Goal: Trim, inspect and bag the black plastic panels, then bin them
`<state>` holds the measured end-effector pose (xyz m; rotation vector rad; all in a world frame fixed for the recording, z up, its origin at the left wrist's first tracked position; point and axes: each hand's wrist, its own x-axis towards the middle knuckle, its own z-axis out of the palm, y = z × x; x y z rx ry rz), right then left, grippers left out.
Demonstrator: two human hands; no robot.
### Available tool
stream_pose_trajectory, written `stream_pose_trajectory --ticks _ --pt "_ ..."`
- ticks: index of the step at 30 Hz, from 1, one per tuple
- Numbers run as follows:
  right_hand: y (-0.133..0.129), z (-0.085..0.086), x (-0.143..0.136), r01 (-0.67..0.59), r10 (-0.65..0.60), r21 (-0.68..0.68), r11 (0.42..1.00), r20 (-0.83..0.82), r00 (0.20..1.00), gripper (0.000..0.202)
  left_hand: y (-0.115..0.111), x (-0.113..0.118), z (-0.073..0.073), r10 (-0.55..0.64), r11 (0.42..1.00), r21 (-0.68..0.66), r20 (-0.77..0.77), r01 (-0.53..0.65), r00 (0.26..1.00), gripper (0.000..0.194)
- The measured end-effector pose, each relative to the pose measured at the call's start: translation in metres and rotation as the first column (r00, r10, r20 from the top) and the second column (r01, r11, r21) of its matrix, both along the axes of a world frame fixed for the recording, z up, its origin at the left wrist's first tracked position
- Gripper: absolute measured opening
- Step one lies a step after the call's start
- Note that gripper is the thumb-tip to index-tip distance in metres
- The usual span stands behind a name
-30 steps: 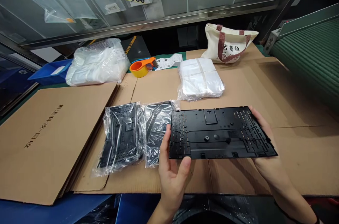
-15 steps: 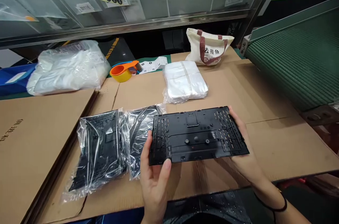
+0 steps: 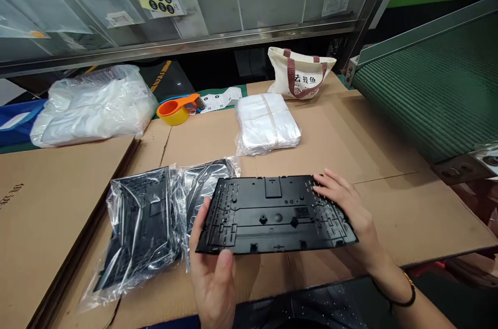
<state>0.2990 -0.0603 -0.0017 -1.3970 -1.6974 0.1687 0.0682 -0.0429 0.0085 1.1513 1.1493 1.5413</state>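
Observation:
A black slotted plastic panel (image 3: 278, 215) is held above the cardboard-covered table (image 3: 330, 142). My left hand (image 3: 213, 272) grips its left end, with the thumb at the lower edge. At the right end, my right hand (image 3: 350, 215) holds the panel, its fingers resting over the top right corner. To the left, two black panels in clear plastic bags lie side by side: one bagged panel (image 3: 140, 220) farther left, the other bagged panel (image 3: 202, 183) partly hidden behind the held panel. Beyond them sits a banded stack of clear bags (image 3: 266, 121).
Stacked cardboard (image 3: 58, 189) fills the left side. Along the back are a large plastic bundle (image 3: 93, 106), an orange and yellow tape dispenser (image 3: 175, 111) and a cloth bag (image 3: 299, 73). A green conveyor (image 3: 428, 80) stands at the right.
The panel has come lower and nearer, tilting flatter. My right hand's fingers have shifted from its right edge onto its top corner. The camera view has moved slightly.

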Motion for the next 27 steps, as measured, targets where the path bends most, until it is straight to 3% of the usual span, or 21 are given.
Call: stream_pose_trajectory --ticks 3,5,7,10,13,15,17,19,22,24,27 --pt "-0.001 0.003 0.002 -0.182 0.176 -0.041 0.982 -0.124 0.977 0.031 0.008 -0.006 0.003 -0.024 0.997 0.070 0.056 0.020 0.998 0.047" --pt "-0.002 0.003 0.003 -0.250 0.226 -0.065 0.966 -0.256 0.940 0.023 0.017 -0.012 0.011 -0.034 0.991 0.132 0.000 0.034 0.999 0.048" --pt "-0.003 0.000 0.004 -0.171 0.116 -0.106 0.980 -0.398 0.910 0.014 0.028 -0.018 0.026 -0.050 0.980 0.182 -0.130 0.073 0.990 0.046" --pt "-0.003 -0.010 0.010 0.108 -0.218 -0.229 0.967 -0.538 0.814 0.020 0.049 -0.021 0.059 -0.064 0.965 0.207 -0.417 0.163 0.907 0.039" --pt "-0.004 -0.024 0.020 0.293 -0.443 -0.335 0.895 -0.606 0.660 0.034 0.083 -0.011 0.087 -0.053 0.897 0.293 -0.672 0.331 0.739 0.031" --pt "-0.005 -0.032 0.027 0.325 -0.489 -0.365 0.872 -0.651 0.580 0.039 0.114 0.004 0.093 -0.038 0.833 0.306 -0.800 0.461 0.599 0.030" --pt "-0.007 -0.037 0.032 0.321 -0.490 -0.372 0.871 -0.693 0.529 0.041 0.150 0.023 0.086 -0.041 0.768 0.223 -0.919 0.600 0.393 0.033" --pt "-0.009 -0.038 0.035 0.312 -0.485 -0.374 0.873 -0.729 0.484 0.041 0.183 0.042 0.070 -0.031 0.700 0.067 -0.992 0.711 0.124 0.042" --pt "-0.014 -0.037 0.036 0.301 -0.491 -0.396 0.867 -0.777 0.393 0.042 0.217 0.066 0.044 0.024 0.587 -0.139 -0.982 0.798 -0.188 0.046" --pt "-0.017 -0.037 0.037 0.305 -0.501 -0.409 0.860 -0.788 0.357 0.044 0.227 0.077 0.034 0.053 0.559 -0.218 -0.954 0.800 -0.296 0.035" --pt "-0.020 -0.040 0.040 0.317 -0.511 -0.409 0.856 -0.761 0.398 0.044 0.231 0.085 0.031 0.053 0.597 -0.241 -0.940 0.765 -0.338 0.030"
